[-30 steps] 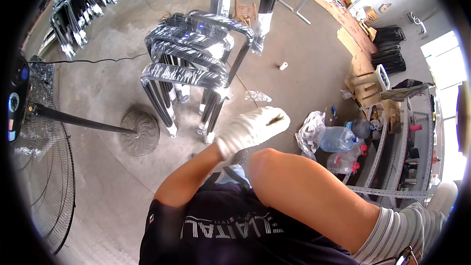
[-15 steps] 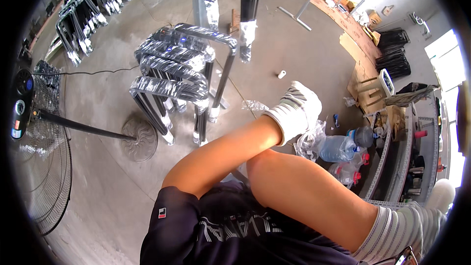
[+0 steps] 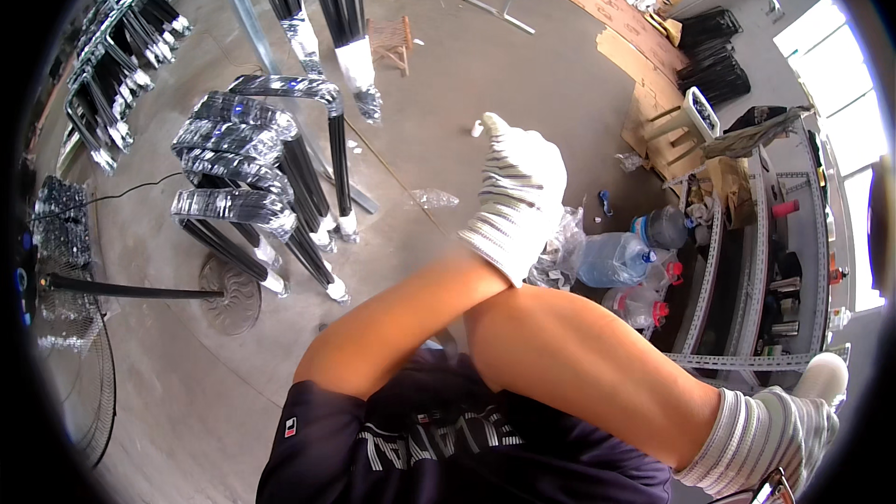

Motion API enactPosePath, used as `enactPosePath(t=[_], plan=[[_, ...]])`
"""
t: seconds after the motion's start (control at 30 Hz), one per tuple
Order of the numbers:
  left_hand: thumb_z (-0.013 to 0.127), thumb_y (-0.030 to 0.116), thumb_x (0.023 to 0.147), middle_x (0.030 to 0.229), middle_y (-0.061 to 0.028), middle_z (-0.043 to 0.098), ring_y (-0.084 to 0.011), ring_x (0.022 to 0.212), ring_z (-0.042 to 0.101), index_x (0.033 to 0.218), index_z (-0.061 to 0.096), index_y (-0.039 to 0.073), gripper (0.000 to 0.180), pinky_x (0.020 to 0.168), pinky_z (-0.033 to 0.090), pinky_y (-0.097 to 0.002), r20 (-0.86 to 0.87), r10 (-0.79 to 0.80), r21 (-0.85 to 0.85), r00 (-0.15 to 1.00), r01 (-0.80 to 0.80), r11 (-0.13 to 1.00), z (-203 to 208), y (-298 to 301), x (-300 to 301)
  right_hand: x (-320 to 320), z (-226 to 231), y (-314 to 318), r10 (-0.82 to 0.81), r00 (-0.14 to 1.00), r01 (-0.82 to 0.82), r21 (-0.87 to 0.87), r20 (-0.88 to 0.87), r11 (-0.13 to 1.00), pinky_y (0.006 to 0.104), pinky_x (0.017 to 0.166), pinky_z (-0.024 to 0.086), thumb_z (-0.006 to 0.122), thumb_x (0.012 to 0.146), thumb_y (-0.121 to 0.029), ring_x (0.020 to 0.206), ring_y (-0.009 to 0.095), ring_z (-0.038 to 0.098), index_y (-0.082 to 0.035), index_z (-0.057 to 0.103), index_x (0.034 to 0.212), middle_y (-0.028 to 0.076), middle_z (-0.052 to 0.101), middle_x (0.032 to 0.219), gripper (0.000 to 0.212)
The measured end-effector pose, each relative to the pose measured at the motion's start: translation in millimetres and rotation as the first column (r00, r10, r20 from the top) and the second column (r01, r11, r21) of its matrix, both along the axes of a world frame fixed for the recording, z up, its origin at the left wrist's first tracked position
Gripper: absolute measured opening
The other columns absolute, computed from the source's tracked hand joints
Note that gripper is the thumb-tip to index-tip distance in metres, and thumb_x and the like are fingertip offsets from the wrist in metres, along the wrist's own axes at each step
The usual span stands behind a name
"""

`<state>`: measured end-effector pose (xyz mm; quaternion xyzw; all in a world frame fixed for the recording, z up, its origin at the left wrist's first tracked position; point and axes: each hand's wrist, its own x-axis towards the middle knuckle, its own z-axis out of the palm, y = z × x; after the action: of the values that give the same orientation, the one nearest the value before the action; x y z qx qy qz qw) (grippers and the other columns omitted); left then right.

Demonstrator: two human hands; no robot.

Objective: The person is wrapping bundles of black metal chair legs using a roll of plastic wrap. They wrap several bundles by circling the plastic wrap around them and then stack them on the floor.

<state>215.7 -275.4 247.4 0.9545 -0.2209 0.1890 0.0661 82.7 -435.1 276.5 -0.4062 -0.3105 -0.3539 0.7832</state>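
Note:
My two forearms cross in front of my dark shirt (image 3: 439, 443). A white and grey striped knit glove covers my left hand (image 3: 527, 173), which hangs over the floor with its fingers folded in and one fingertip standing up. Nothing sticks out of that hand, and its palm is hidden. Its wrist lies against my bent right elbow. My right hand (image 3: 807, 406), in a matching glove, is raised at the lower right beside a pair of glasses (image 3: 773, 490); its fingers are mostly hidden. Bent black tubes (image 3: 233, 159) wrapped in clear film stand left of my left hand.
More wrapped tubes (image 3: 121, 61) hang at the far left, and upright bundles (image 3: 336, 9) stand at the back. A fan (image 3: 89, 345) is at left, with a small wooden stool (image 3: 390, 42) farther back. Large plastic bottles (image 3: 611, 259) sit beside a metal shelf (image 3: 714, 271) on the right.
The view has turned, so the tubes, fan and shelf all lie farther left in it. My left hand has shifted left and slightly up, with one fingertip now raised. My right hand stays put.

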Motion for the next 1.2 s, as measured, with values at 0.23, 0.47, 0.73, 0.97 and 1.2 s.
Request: enactPosePath(t=[0.23, 0.47, 0.73, 0.97, 1.2], plan=[[0.059, 0.015, 0.071, 0.076, -0.0077, 0.06, -0.0229, 0.077, 0.058, 0.077, 0.062, 0.012, 0.008, 0.084, 0.034, -0.044, -0.133, 0.062, 0.2, 0.989, -0.034, 0.979, -24.9, -31.7, 0.6, 1.1, -3.6, -34.7, -0.019, 1.0, 0.019, -0.005, 0.024, 1.0, 0.0376, 0.082, 0.046, 0.063, 0.079, -0.019, 0.093, 0.019, 0.053, -0.005, 0.047, 0.112, 0.008, 0.054, 0.103, 0.039], [0.057, 0.015, 0.072, 0.076, -0.0073, 0.06, -0.0216, 0.076, 0.059, 0.077, 0.062, 0.012, 0.007, 0.081, 0.035, -0.0408, -0.095, 0.0, 0.214, 0.996, 0.021, 0.977, -19.3, -45.3, 5.5, 0.7, -2.9, -42.0, -0.021, 0.998, 0.02, 0.011, 0.057, 1.0, 0.0389, 0.082, 0.046, 0.063, 0.08, -0.02, 0.094, 0.02, 0.053, -0.005, 0.046, 0.113, 0.009, 0.053, 0.105, 0.04], [0.056, 0.018, 0.076, 0.076, -0.0063, 0.061, -0.0196, 0.073, 0.059, 0.078, 0.06, 0.012, 0.008, 0.071, 0.038, -0.0362, -0.135, -0.012, 0.219, 0.991, 0.042, 0.975, 2.9, -15.1, 13.1, 16.2, -9.2, -18.2, 0.054, 0.993, -0.065, 0.106, 0.105, 0.992, 0.0404, 0.083, 0.046, 0.062, 0.081, -0.021, 0.095, 0.021, 0.053, -0.006, 0.045, 0.114, 0.01, 0.053, 0.106, 0.04], [0.057, 0.026, 0.084, 0.088, -0.0089, 0.064, -0.0202, 0.082, 0.061, 0.1, 0.06, 0.008, 0.025, 0.077, 0.047, -0.0334, -0.361, -0.271, -0.454, 0.892, 0.086, 0.887, -41.0, 113.0, 26.9, 46.8, -4.3, 21.4, 0.2, 0.919, -0.328, 0.376, 0.341, 0.867, 0.0417, 0.084, 0.046, 0.061, 0.081, -0.021, 0.096, 0.023, 0.053, -0.006, 0.044, 0.115, 0.01, 0.052, 0.108, 0.041], [0.047, 0.039, 0.092, 0.105, -0.0059, 0.06, -0.0151, 0.098, 0.056, 0.117, 0.054, 0.002, 0.045, 0.084, 0.045, -0.0273, -0.352, -0.834, -0.884, 0.425, -0.444, 0.146, -101.0, 130.6, 72.9, 135.9, -157.3, 127.8, 0.372, 0.526, 0.061, 0.47, -0.765, 0.881, 0.0334, 0.07, 0.049, 0.067, 0.068, -0.018, 0.079, 0.019, 0.056, -0.003, 0.053, 0.104, 0.007, 0.055, 0.09, 0.041]])
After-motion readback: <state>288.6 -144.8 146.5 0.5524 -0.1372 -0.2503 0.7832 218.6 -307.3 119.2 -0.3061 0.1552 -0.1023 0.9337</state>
